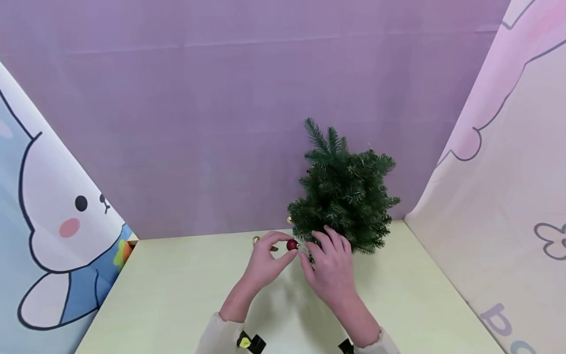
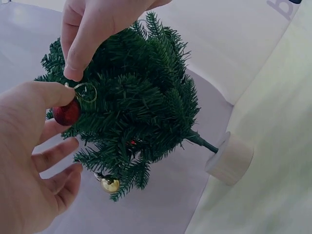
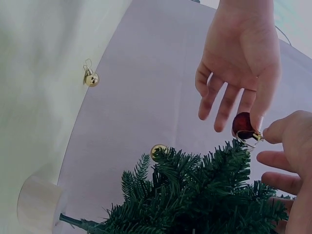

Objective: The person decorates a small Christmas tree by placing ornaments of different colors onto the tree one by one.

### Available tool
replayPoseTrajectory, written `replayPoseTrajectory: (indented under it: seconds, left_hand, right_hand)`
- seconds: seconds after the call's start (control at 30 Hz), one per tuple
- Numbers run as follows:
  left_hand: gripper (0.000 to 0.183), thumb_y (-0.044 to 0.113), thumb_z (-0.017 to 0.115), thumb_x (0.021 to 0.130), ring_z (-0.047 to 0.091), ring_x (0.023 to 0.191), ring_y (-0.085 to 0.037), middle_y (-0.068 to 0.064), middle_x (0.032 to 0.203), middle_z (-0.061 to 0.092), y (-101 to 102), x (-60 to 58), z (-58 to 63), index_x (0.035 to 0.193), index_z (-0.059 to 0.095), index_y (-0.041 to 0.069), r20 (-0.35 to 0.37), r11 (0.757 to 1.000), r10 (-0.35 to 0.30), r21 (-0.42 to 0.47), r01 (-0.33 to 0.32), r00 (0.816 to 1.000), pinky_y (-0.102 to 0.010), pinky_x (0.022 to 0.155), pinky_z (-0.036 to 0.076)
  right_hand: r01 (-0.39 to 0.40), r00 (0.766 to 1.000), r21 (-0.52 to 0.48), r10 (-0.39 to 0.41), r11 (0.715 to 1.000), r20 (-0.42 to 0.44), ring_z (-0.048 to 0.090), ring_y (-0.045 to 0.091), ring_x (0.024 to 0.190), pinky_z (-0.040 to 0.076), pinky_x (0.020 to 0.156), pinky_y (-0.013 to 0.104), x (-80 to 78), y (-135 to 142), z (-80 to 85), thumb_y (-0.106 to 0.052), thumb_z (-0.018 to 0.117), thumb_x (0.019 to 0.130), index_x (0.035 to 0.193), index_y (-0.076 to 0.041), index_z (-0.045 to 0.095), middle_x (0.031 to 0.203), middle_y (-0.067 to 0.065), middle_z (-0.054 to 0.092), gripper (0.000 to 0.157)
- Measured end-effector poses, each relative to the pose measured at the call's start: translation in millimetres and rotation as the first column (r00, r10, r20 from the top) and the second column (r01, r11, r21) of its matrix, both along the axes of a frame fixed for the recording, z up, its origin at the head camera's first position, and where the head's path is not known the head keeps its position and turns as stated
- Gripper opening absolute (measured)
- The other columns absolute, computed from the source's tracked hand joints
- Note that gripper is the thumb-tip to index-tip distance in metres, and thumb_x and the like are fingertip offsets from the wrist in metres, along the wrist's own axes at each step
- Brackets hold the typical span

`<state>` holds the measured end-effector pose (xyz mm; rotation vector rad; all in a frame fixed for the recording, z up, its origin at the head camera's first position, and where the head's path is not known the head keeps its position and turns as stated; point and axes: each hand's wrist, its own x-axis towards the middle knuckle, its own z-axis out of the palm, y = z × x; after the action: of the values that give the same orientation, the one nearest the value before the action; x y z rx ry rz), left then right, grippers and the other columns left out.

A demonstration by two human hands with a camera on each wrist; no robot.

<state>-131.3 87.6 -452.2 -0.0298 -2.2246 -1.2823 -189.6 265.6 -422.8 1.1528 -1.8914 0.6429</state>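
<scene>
A small red bauble with a gold cap and a thin gold loop is pinched between thumb and index finger of my left hand. Close beside the cap is my right hand. In the right wrist view its thumb lies at the cap, with the index finger apart below and the loop in front of them. Just behind both hands stands a small artificial Christmas tree. A gold bauble hangs on one of its lower branches, and a bit of red shows deeper among the needles.
Another gold bauble with a loop lies on the pale table, left of the tree. The tree has a short trunk in a round whitish base. A purple backdrop rises behind, and printed cloth panels stand at both sides.
</scene>
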Motion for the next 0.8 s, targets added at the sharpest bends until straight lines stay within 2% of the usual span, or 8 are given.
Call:
replayPoseTrajectory:
  seconds: [0.23,0.43,0.6,0.7,0.8]
  left_hand:
    - [0.025,0.021,0.077,0.086,0.058,0.106,-0.013,0.01,0.111,0.064,-4.3,-4.6,-5.3,0.111,0.071,0.02,-0.072,0.997,-0.064,0.045,0.068,0.995,-0.043,0.079,0.049]
    - [0.024,0.014,0.076,0.086,0.059,0.104,-0.021,0.001,0.108,0.065,-3.1,-1.8,-5.8,0.11,0.071,0.013,-0.078,0.992,-0.097,0.073,0.103,0.992,-0.039,0.078,0.049]
    - [0.022,0.006,0.073,0.087,0.059,0.102,-0.02,-0.006,0.107,0.065,4.1,12.2,9.8,0.108,0.069,0.004,-0.093,0.987,-0.128,0.084,0.136,0.987,-0.038,0.077,0.049]
    - [0.02,0.005,0.072,0.087,0.059,0.101,-0.02,-0.008,0.106,0.065,8.3,19.6,18.6,0.107,0.068,0.003,-0.114,0.985,-0.15,0.073,0.159,0.982,-0.037,0.077,0.049]
    - [0.02,0.006,0.072,0.088,0.059,0.101,-0.021,-0.007,0.106,0.065,8.9,21.7,18.0,0.107,0.069,0.005,-0.104,0.986,-0.142,0.074,0.15,0.984,-0.037,0.077,0.048]
  right_hand:
    - [0.077,0.997,0.019,-0.077,0.997,0.012,0.052,0.041,0.117,0.04,0.092,0.055,2.7,-4.7,-0.3,-0.024,0.077,0.079,0.085,-0.006,0.076,0.11,0.015,0.066,0.019]
    - [0.101,0.995,0.038,-0.102,0.994,0.015,0.052,0.04,0.117,0.04,0.092,0.054,3.8,-7.8,-1.0,-0.022,0.075,0.08,0.085,-0.007,0.077,0.111,0.015,0.067,0.016]
    - [0.091,0.996,0.033,-0.091,0.995,0.022,0.052,0.041,0.117,0.04,0.091,0.055,4.1,-8.5,-3.4,-0.019,0.074,0.08,0.083,-0.008,0.077,0.111,0.014,0.067,0.012]
    - [0.071,0.997,-0.006,-0.07,0.997,0.041,0.052,0.041,0.116,0.04,0.089,0.056,4.3,-7.0,-4.6,-0.015,0.073,0.079,0.079,-0.008,0.076,0.11,0.014,0.067,0.008]
    - [0.04,0.997,-0.07,-0.035,0.997,0.065,0.054,0.042,0.113,0.041,0.087,0.057,5.6,-5.0,-3.9,-0.013,0.071,0.079,0.078,-0.008,0.075,0.106,0.014,0.067,0.007]
